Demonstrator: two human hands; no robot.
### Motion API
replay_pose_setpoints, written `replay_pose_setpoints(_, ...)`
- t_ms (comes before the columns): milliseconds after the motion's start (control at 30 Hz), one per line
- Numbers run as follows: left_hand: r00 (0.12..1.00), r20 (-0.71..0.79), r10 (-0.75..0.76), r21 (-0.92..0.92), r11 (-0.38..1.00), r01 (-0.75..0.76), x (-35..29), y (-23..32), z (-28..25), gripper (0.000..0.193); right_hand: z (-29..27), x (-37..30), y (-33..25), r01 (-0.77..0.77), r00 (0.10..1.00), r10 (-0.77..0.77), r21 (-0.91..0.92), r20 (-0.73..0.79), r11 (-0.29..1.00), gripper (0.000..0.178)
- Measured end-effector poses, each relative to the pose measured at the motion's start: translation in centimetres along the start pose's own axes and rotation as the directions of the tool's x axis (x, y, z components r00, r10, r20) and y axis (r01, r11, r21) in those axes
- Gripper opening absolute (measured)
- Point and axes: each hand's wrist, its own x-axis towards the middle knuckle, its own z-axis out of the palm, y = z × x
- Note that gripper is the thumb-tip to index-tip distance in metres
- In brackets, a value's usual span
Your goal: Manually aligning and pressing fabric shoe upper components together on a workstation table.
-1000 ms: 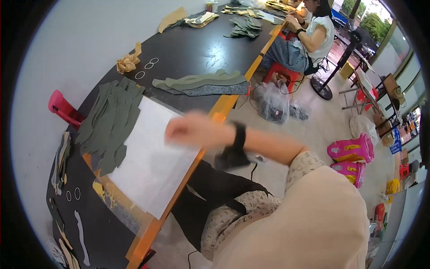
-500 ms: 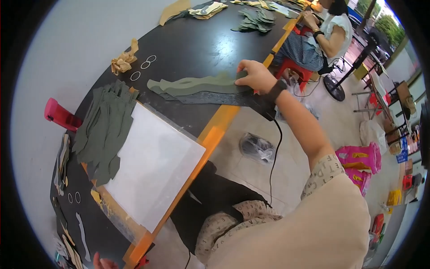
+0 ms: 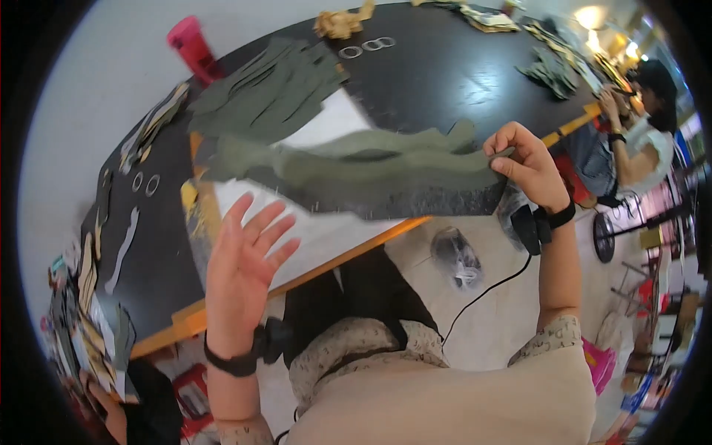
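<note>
My right hand (image 3: 526,167) pinches the right end of long, wavy olive-green strips (image 3: 400,165) between thumb and fingers. They stretch leftward above a white sheet (image 3: 337,233), slightly blurred; one dark, rough-looking underside shows along the near edge. Their left end reaches the near side of a heap of dark green strips (image 3: 271,93), and I cannot tell whether it touches. My left hand (image 3: 248,252) is raised over the sheet's near left part, palm up and fingers spread, with nothing in it. Both wrists wear dark bands.
On the black table (image 3: 437,81) lie pale rings (image 3: 367,48), crumpled tan paper (image 3: 345,22) and a pink holder (image 3: 194,48). A cable hangs from my right wrist. One person (image 3: 638,133) sits at the far right; another's hand (image 3: 104,404) shows at lower left.
The view has turned. My right hand has brought the green strips from the bare table to above the white sheet. My left hand has risen into view with its fingers spread.
</note>
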Motion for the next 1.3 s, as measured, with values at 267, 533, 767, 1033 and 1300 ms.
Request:
replay_pose_setpoints(267,0.975,-0.205,0.084,-0.136,0.984,-0.113,-3.3,-0.1,-6.6,0.023,9.9,4.1,-0.4,0.273,0.947,-0.241,-0.136,0.214,0.952,0.016)
replay_pose_setpoints(533,0.821,-0.551,0.15,-0.235,0.916,-0.326,-7.0,1.8,-13.2,0.012,10.5,4.4,-0.9,0.401,0.915,-0.402,0.052,0.016,0.915,0.02)
replay_pose_setpoints(767,0.946,-0.325,-0.013,-0.263,0.962,-0.077,-5.5,-1.0,-8.1,0.022,-5.1,6.3,4.4,-0.092,0.964,0.008,-0.307,-0.264,0.947,0.02)
replay_pose_setpoints(1033,0.974,-0.191,-0.122,-0.174,0.981,0.089,-4.4,-2.3,-5.3,0.031,7.5,13.7,1.0,0.351,0.932,-0.28,-0.759,0.229,0.548,0.027)
replay_pose_setpoints(1300,0.934,0.028,-0.357,0.072,0.932,0.354,-4.7,-1.5,-6.4,0.042,16.9,22.6,6.9,-0.041,0.995,-0.064,-0.88,-0.081,0.473,0.031)
